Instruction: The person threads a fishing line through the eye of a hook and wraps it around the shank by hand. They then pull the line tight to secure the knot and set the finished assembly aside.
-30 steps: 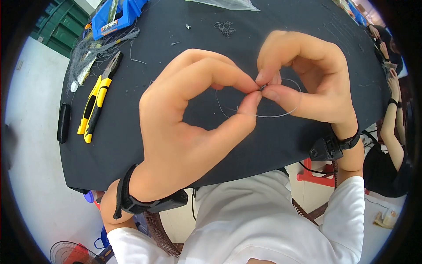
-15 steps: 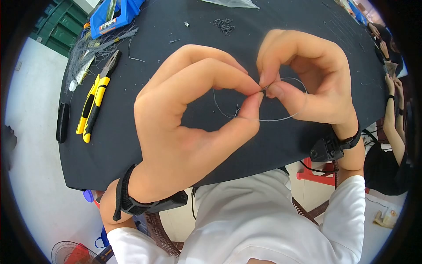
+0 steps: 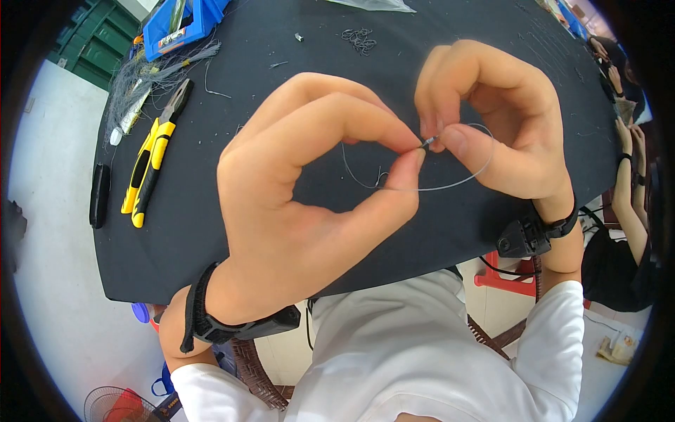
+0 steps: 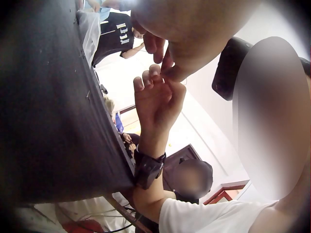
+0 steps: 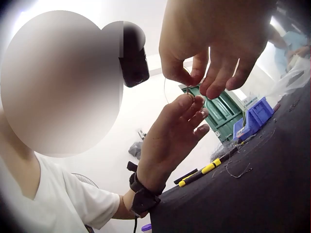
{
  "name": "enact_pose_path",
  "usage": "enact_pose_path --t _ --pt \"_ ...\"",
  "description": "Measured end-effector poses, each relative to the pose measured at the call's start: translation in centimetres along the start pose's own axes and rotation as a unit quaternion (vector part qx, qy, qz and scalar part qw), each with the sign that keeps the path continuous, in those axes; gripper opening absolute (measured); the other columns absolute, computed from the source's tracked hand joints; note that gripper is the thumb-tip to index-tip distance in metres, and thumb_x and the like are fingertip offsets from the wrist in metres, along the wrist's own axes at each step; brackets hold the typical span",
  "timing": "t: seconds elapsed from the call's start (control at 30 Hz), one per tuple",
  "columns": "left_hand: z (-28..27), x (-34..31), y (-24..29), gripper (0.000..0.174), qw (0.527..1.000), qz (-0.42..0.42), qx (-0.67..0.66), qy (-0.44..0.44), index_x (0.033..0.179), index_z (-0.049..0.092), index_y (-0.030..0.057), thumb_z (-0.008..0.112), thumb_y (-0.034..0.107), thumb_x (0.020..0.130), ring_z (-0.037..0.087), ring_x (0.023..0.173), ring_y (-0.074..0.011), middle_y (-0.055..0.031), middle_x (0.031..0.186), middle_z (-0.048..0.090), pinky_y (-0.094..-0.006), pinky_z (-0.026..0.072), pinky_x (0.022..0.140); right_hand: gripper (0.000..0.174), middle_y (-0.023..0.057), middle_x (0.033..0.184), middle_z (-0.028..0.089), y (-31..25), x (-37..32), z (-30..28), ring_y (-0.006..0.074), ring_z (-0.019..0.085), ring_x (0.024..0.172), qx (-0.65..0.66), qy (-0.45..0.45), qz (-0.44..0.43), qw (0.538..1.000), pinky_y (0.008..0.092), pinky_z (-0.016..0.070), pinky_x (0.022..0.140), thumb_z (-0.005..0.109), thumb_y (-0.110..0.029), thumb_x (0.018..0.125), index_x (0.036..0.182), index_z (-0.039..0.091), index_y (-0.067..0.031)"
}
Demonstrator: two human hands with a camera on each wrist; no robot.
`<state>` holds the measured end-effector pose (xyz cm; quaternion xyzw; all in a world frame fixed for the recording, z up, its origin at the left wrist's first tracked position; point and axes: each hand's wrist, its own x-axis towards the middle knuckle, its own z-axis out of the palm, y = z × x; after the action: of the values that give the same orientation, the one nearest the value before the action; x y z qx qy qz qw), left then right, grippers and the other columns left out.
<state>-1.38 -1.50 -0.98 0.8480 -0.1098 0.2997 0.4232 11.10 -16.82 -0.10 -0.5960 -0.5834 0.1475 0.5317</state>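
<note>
My left hand [image 3: 256, 183] pinches a small silvery metal piece [image 3: 428, 142] between thumb and index fingertips, above the table. From the other side, my right hand [image 3: 524, 162] pinches the end of that same piece with thumb and forefinger. A thin clear line [image 3: 436, 188] hangs in a loop below the fingertips, passing behind the left thumb and across the right thumb. A short stray end of it sticks up by the left thumb. In the right wrist view both hands' fingertips meet, and the piece is mostly hidden.
On the black table [image 3: 176, 253], yellow-black pliers [image 3: 156, 151] lie left beside a black rod-shaped thing [image 3: 100, 197]. Behind are a grey line tangle [image 3: 158, 77] and a blue bin [image 3: 181, 35]. A small dark pile [image 3: 359, 42] and a plastic bag [image 3: 376, 5] lie farther back.
The right fingertips have shifted slightly right and up, away from the left ones, so more of the metal piece shows between them. The loop has moved a little right with them.
</note>
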Motion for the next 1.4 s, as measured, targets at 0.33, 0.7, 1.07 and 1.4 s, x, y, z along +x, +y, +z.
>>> enact_pose_path --t 0.33,0.7,1.07,1.4 --pt "0.1 0.0 -0.1 0.014 1.000 0.011 0.008 -0.003 0.072 0.059 0.0020 0.064 -0.002 0.059 0.052 0.075 -0.0106 -0.0061 0.084 0.057 -0.0204 0.0355 0.064 0.018 0.0045 0.069 0.045 -0.2 -0.1 0.1 0.0126 0.043 0.061 -0.064 -0.029 -0.027 0.997 0.0228 0.0347 0.055 0.056 -0.014 0.075 0.074 0.047 0.0011" --pt "0.0 0.0 -0.1 0.014 1.000 0.020 0.019 0.012 0.072 0.060 0.0025 0.065 -0.002 0.059 0.052 0.071 -0.0100 -0.0052 0.082 0.057 -0.0206 0.0353 0.061 0.014 0.0068 0.070 0.046 -0.1 0.0 0.1 0.0118 0.045 0.060 -0.048 -0.012 -0.037 0.998 0.0204 0.0372 0.051 0.054 -0.011 0.075 0.075 0.047 0.0013" --pt "-0.3 0.1 0.4 0.012 0.994 -0.088 -0.043 -0.044 0.080 0.061 0.0024 0.065 0.002 0.068 0.052 0.071 -0.0081 -0.0035 0.081 0.058 -0.0192 0.0368 0.061 0.017 0.0089 0.084 0.056 0.3 0.2 -1.9 0.0085 0.051 0.063 0.134 0.100 -0.056 0.984 0.0216 0.0412 0.056 0.053 -0.010 0.077 0.091 0.054 -0.0019" --pt "-0.2 0.4 0.2 0.016 0.884 -0.351 -0.299 -0.075 0.086 0.061 0.0012 0.062 0.013 0.075 0.055 0.079 -0.0082 -0.0034 0.083 0.060 -0.0191 0.0407 0.074 0.026 0.0183 0.093 0.060 -1.9 0.9 -0.8 0.0103 0.053 0.059 -0.252 -0.040 -0.172 0.951 0.0161 0.0386 0.045 0.049 0.013 0.068 0.091 0.057 0.0019"
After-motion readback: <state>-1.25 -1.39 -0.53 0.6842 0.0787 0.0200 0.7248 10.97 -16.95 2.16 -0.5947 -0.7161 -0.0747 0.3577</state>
